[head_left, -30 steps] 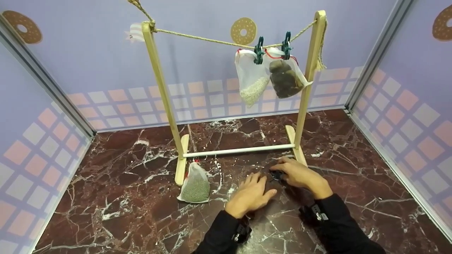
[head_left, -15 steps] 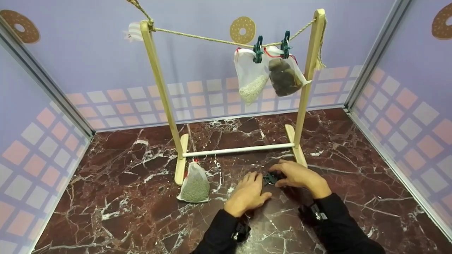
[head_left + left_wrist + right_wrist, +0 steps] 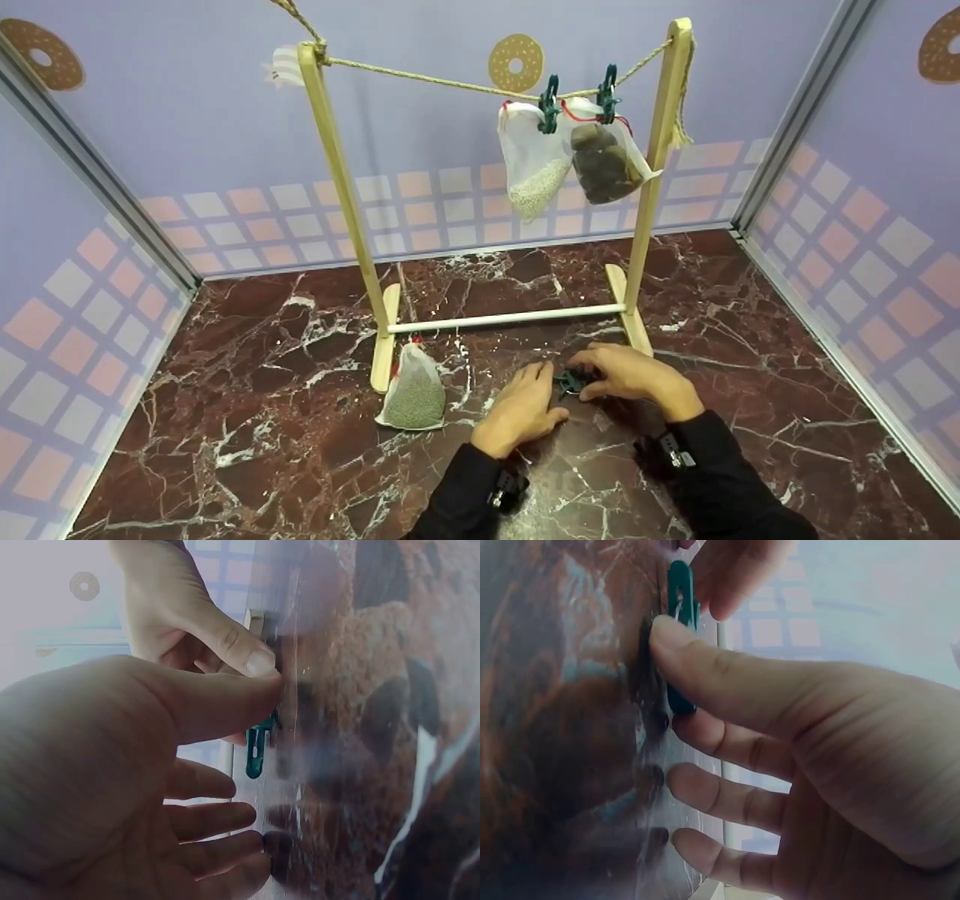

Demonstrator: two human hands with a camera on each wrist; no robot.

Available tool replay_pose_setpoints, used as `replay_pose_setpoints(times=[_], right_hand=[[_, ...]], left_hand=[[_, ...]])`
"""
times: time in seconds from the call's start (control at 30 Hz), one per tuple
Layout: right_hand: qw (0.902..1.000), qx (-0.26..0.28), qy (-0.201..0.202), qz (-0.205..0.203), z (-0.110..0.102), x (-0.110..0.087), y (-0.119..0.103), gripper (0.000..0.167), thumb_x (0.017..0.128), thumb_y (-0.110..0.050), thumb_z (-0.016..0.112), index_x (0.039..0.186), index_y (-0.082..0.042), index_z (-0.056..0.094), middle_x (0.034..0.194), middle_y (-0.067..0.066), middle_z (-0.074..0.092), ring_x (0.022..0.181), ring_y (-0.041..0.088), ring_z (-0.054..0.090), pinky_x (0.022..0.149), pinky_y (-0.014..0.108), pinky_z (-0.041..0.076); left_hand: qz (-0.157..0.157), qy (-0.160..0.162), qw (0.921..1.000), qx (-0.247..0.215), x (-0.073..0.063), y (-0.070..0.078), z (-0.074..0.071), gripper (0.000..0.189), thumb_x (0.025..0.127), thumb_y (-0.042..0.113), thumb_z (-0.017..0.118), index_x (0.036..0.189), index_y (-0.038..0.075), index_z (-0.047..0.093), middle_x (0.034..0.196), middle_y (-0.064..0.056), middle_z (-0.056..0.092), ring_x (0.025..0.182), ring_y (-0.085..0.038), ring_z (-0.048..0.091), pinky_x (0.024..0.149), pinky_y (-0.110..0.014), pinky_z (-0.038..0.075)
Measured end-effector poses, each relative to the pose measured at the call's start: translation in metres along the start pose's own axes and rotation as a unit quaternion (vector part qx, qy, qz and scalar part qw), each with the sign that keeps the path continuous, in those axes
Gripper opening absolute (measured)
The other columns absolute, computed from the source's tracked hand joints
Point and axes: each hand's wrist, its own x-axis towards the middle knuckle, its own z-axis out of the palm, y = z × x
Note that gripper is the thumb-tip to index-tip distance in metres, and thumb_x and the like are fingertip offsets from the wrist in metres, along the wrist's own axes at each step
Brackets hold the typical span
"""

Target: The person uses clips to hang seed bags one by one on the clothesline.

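Note:
A dark green spring clip [image 3: 570, 384] lies low over the marble-patterned tabletop, between the two hands. My right hand [image 3: 630, 375] holds it from the right; in the right wrist view the thumb crosses the clip [image 3: 679, 585] and the index fingertip is at its lower end. My left hand [image 3: 517, 412] rests just left of the clip, palm down with fingers extended, gripping nothing. In the left wrist view part of the clip [image 3: 256, 754] shows below the left thumb, the rest hidden behind it. A mesh bag of small green grains [image 3: 415, 397] stands on the table farther left.
Behind the hands stands a wooden frame [image 3: 345, 187] with a rope [image 3: 427, 77] and a white bottom rod [image 3: 506, 320]. Two green clips hold a bag of pale grains [image 3: 538, 187] and a bag of brown stones [image 3: 604, 169] on the rope. Patterned walls enclose the table.
The green clip, mostly covered by my right hand before, has shifted slightly left and shows more. My left hand has moved a little left and toward the person. The bags have stayed put.

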Motion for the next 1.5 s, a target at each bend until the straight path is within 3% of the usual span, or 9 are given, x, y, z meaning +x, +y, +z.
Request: replay_pose_setpoints(times=[0.33, 0.57, 0.73, 1.27, 1.5], right_hand=[[0.9997, 0.025, 0.005, -0.003, -0.005, 0.0, -0.003, 0.048, 0.091, -0.028, 0.077, 0.131, -0.004, 0.065, 0.123, 0.012, 0.067, 0.112, 0.029, 0.063, 0.096, 0.048, 0.051], [0.9996, 0.021, 0.019, 0.001, -0.01, 0.0, -0.01, 0.047, 0.093, -0.031, 0.075, 0.131, -0.007, 0.064, 0.124, 0.009, 0.066, 0.113, 0.027, 0.063, 0.096, 0.047, 0.052], [0.9994, 0.016, 0.029, -0.008, -0.011, -0.001, -0.011, 0.046, 0.093, -0.032, 0.074, 0.131, -0.007, 0.064, 0.124, 0.008, 0.067, 0.113, 0.026, 0.064, 0.095, 0.047, 0.052], [0.9989, 0.015, 0.039, -0.02, -0.01, 0.001, -0.01, 0.044, 0.092, -0.029, 0.076, 0.128, -0.005, 0.065, 0.123, 0.008, 0.068, 0.111, 0.025, 0.065, 0.094, 0.046, 0.053], [0.9986, 0.026, 0.042, -0.018, -0.01, 0.002, -0.011, 0.046, 0.093, -0.033, 0.075, 0.129, -0.006, 0.065, 0.12, 0.005, 0.069, 0.106, 0.02, 0.065, 0.091, 0.044, 0.054]], left_hand=[[0.033, 0.062, 0.9972, -0.026, 0.0, -0.011, -0.01, 0.068, 0.096, 0.032, 0.071, 0.148, -0.003, 0.044, 0.14, -0.02, 0.056, 0.129, -0.033, 0.054, 0.111, -0.044, 0.042], [0.057, 0.084, 0.9924, -0.069, 0.002, -0.018, -0.018, 0.061, 0.095, 0.034, 0.072, 0.144, 0.004, 0.053, 0.131, -0.013, 0.064, 0.117, -0.027, 0.062, 0.103, -0.043, 0.049], [0.066, 0.101, 0.9901, -0.071, 0.002, -0.021, -0.02, 0.052, 0.095, 0.035, 0.072, 0.136, 0.004, 0.06, 0.126, -0.013, 0.067, 0.112, -0.025, 0.065, 0.099, -0.039, 0.052], [0.06, 0.095, 0.9901, -0.084, 0.002, -0.024, -0.02, 0.052, 0.095, 0.035, 0.072, 0.133, 0.002, 0.061, 0.127, -0.014, 0.067, 0.113, -0.026, 0.065, 0.099, -0.04, 0.052], [0.07, 0.114, 0.987, -0.088, 0.003, -0.025, -0.019, 0.039, 0.097, 0.032, 0.07, 0.125, 0.006, 0.065, 0.118, -0.011, 0.07, 0.104, -0.024, 0.067, 0.093, -0.04, 0.054]])
